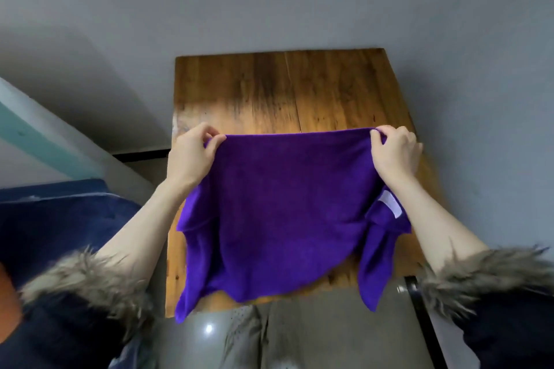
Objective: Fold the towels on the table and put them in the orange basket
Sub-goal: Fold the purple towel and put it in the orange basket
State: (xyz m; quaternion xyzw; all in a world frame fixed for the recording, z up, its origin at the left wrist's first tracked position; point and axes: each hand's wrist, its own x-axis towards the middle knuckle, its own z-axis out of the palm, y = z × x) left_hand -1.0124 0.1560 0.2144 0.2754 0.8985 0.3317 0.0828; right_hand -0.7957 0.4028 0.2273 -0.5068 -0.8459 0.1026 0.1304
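Note:
A purple towel (278, 207) hangs stretched between both hands above the wooden table (269, 90). My left hand (192, 153) pinches its upper left corner, and my right hand (395, 153) pinches its upper right corner. The top edge is pulled straight. The lower part droops in loose folds past the table's near edge, with a white label (391, 204) showing on the right side. An orange shape (7, 302), perhaps the basket, peeks in at the far left edge behind my left sleeve.
The table stands against a grey wall. A dark blue cushion or bed (60, 213) lies to the left. Grey glossy floor (344, 329) shows below the table's near edge. A black bar (419, 308) runs down at the right.

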